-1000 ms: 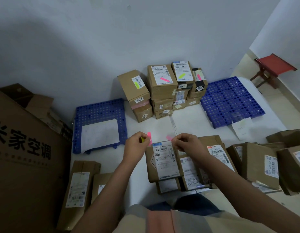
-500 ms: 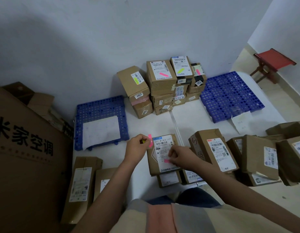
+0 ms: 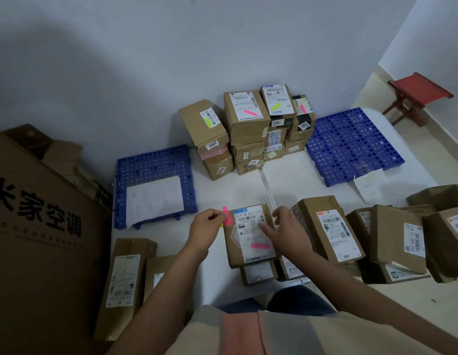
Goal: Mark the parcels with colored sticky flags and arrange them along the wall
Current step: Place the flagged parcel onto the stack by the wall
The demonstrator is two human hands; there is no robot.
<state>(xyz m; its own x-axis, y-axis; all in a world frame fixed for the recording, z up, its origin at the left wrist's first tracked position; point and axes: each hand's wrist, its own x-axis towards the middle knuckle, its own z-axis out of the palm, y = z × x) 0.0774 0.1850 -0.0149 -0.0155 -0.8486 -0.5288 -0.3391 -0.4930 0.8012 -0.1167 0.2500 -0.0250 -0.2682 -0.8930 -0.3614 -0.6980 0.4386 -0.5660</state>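
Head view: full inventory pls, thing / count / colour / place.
Flagged parcel: 1, brown, centre, pink flag on its label.
Wall stack: several brown parcels, pink and yellow-green flags, against wall.
Unflagged parcels: several, brown, right and lower left.
Grid mats: 2, blue, either side of stack.
Large carton: 1, brown, left.
Stool: 1, red, far right.
Left hand: pinches flag pad.
Right hand: on flagged parcel.

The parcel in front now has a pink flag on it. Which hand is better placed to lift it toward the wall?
The right hand, probably. It hovers over the parcel beside the pink flag, holding nothing visible, while the left hand pinches the sticky flags at the parcel's left edge.
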